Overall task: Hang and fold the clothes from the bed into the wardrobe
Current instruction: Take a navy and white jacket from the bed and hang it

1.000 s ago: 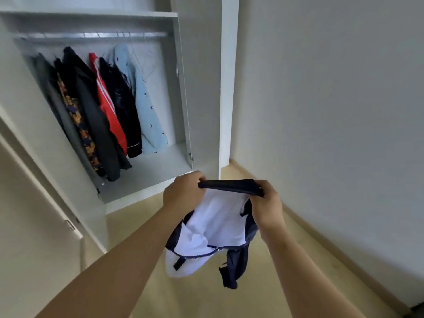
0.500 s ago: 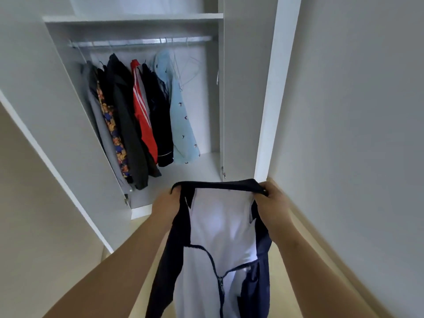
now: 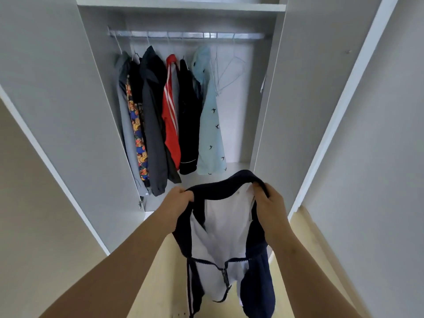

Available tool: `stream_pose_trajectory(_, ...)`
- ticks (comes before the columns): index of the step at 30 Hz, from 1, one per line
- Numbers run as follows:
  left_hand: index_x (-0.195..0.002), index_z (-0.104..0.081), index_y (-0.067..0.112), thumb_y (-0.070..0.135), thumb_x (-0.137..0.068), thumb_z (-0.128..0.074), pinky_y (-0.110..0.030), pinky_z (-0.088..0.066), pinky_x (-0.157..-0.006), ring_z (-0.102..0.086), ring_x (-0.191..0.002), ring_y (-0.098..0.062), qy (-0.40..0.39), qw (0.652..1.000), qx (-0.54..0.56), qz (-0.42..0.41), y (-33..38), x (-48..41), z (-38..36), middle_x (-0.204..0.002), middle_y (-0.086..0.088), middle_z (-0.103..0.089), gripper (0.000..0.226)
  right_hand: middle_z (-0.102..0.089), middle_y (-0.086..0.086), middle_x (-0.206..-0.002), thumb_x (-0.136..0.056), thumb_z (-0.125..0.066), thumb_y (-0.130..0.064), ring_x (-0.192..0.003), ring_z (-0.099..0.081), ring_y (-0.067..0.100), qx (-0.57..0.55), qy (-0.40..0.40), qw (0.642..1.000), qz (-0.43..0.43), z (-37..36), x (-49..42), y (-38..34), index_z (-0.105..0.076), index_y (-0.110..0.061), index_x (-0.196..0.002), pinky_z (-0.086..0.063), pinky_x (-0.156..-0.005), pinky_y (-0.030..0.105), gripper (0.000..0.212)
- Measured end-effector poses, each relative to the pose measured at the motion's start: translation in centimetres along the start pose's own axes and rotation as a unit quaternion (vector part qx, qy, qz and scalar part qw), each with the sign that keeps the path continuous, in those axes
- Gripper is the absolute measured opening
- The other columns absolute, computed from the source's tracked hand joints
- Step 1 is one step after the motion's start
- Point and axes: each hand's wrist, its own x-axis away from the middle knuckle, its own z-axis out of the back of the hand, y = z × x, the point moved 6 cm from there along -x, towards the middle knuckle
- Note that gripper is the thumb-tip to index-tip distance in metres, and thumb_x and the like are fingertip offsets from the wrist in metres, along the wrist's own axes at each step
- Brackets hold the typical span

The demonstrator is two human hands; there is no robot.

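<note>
A navy jacket with white lining (image 3: 226,228) hangs open in front of me, held by its collar. My left hand (image 3: 177,203) grips the collar's left end and my right hand (image 3: 270,208) grips its right end. The zip hangs loose at the bottom. Straight ahead stands the open grey wardrobe (image 3: 96,92). Its metal rail (image 3: 188,35) carries several hung clothes: a dark jacket (image 3: 152,120), a red top (image 3: 171,111), a black garment (image 3: 188,125) and a light blue shirt (image 3: 210,120). Empty wire hangers (image 3: 226,72) hang on the rail's right part.
The wardrobe doors stand open on both sides, the left door (image 3: 46,99) and the right door (image 3: 305,99). A shelf (image 3: 181,5) runs above the rail. The floor (image 3: 307,244) is pale yellow, and a grey wall (image 3: 378,157) is close on the right.
The view has swung to face the wardrobe and come closer. Both hands keep hold of the collar, and the jacket has unfolded to hang longer below them.
</note>
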Motion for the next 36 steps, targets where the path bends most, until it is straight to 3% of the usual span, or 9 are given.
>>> stream_pose_trajectory(4, -0.094, -0.064, 0.015, 0.013, -0.082, -0.069, -0.034, -0.049, -0.086, -0.063, -0.091, -0.022, -0.061, 0.993, -0.045, -0.096, 4.0, -6.3, 0.2, -0.095, -0.008, -0.067, 0.012, -0.049, 0.005, -0.067, -0.094, -0.047, -0.024, -0.063, -0.046, 0.018, 0.005, 0.006, 1.0, 0.008, -3.9, -7.0, -1.3, -0.058, -0.002, -0.083, -0.037, -0.06, 0.029, 0.027)
stream_pose_trajectory(7, -0.094, -0.064, 0.012, 0.02, -0.091, -0.056, -0.03, -0.046, -0.072, -0.062, -0.083, -0.022, 0.017, 0.976, -0.156, -0.154, 6.0, -9.8, 1.7, -0.087, -0.007, -0.065, 0.012, -0.049, 0.006, -0.065, -0.092, -0.051, -0.023, -0.063, -0.046, 0.02, 0.019, -0.002, 1.0, 0.004, -5.7, -10.0, -1.4, -0.058, 0.001, -0.082, -0.037, -0.061, 0.029, 0.028)
stream_pose_trajectory(10, -0.1, -0.056, 0.02, 0.025, -0.096, -0.043, -0.023, -0.041, -0.06, -0.054, -0.071, -0.01, 0.077, 0.965, -0.168, -0.185, 10.1, -16.1, 3.4, -0.08, 0.003, -0.057, 0.015, -0.049, 0.003, -0.059, -0.09, -0.054, -0.024, -0.057, -0.045, 0.018, 0.02, 0.011, 1.0, 0.005, -9.1, -15.5, -2.8, -0.06, -0.003, -0.075, -0.037, -0.056, 0.027, 0.026)
stream_pose_trajectory(12, -0.105, -0.053, 0.017, 0.026, -0.096, -0.04, -0.026, -0.042, -0.064, -0.054, -0.075, -0.013, 0.084, 0.977, -0.114, -0.162, 12.7, -20.0, 4.1, -0.085, 0.0, -0.057, 0.018, -0.053, 0.002, -0.06, -0.09, -0.055, -0.023, -0.056, -0.048, 0.016, 0.011, 0.023, 1.0, 0.009, -11.2, -18.9, -4.0, -0.063, -0.007, -0.076, -0.04, -0.055, 0.027, 0.022)
stream_pose_trajectory(15, -0.1, -0.058, 0.004, 0.016, -0.093, -0.048, -0.038, -0.049, -0.081, -0.058, -0.083, -0.027, 0.028, 0.992, 0.115, -0.036, 14.6, -24.1, 4.3, -0.089, -0.011, -0.06, 0.017, -0.057, 0.001, -0.063, -0.09, -0.056, -0.024, -0.059, -0.052, 0.015, -0.005, 0.027, 1.0, 0.013, -13.8, -22.4, -4.8, -0.066, -0.015, -0.075, -0.043, -0.059, 0.027, 0.02)
stream_pose_trajectory(19, -0.087, -0.064, 0.003, 0.013, -0.087, -0.057, -0.037, -0.052, -0.072, -0.061, -0.073, -0.027, -0.033, 0.961, 0.264, 0.072, 15.7, -27.3, 3.4, -0.08, -0.012, -0.065, 0.013, -0.054, -0.004, -0.054, -0.088, -0.058, -0.022, -0.055, -0.05, 0.015, -0.001, 0.006, 1.0, 0.001, -15.8, -26.4, -4.6, -0.066, -0.018, -0.065, -0.042, -0.056, 0.025, 0.024)
stream_pose_trajectory(24, -0.084, -0.066, 0.005, 0.012, -0.084, -0.057, -0.035, -0.052, -0.068, -0.063, -0.071, -0.026, -0.043, 0.938, 0.342, 0.041, 20.6, -31.0, 1.3, -0.073, -0.011, -0.067, 0.012, -0.058, 0.003, -0.064, -0.085, -0.064, -0.018, -0.064, -0.054, 0.019, 0.002, -0.045, 0.999, -0.022, -16.8, -32.3, -4.3, -0.069, -0.018, -0.069, -0.044, -0.063, 0.029, 0.017)
stream_pose_trajectory(31, -0.073, -0.065, 0.004, 0.012, -0.083, -0.055, -0.033, -0.049, -0.059, -0.06, -0.066, -0.024, 0.014, 0.912, 0.411, -0.001, 27.6, -36.6, -0.8, -0.059, -0.01, -0.065, 0.016, -0.069, -0.009, -0.067, -0.085, -0.063, -0.018, -0.064, -0.063, 0.007, -0.03, -0.134, 0.99, -0.012, -19.3, -43.0, -6.8, -0.07, -0.024, -0.07, -0.048, -0.059, 0.017, 0.018)
stream_pose_trajectory(36, -0.075, -0.064, 0.003, 0.013, -0.084, -0.053, -0.031, -0.048, -0.056, -0.058, -0.061, -0.024, 0.016, 0.931, 0.364, -0.012, 32.2, -39.9, -3.7, -0.057, -0.01, -0.064, 0.018, -0.067, -0.019, -0.072, -0.09, -0.053, -0.021, -0.068, -0.06, -0.008, 0.011, -0.14, 0.988, 0.063, -19.8, -50.5, -10.2, -0.068, -0.029, -0.076, -0.041, -0.056, 0.004, 0.023)
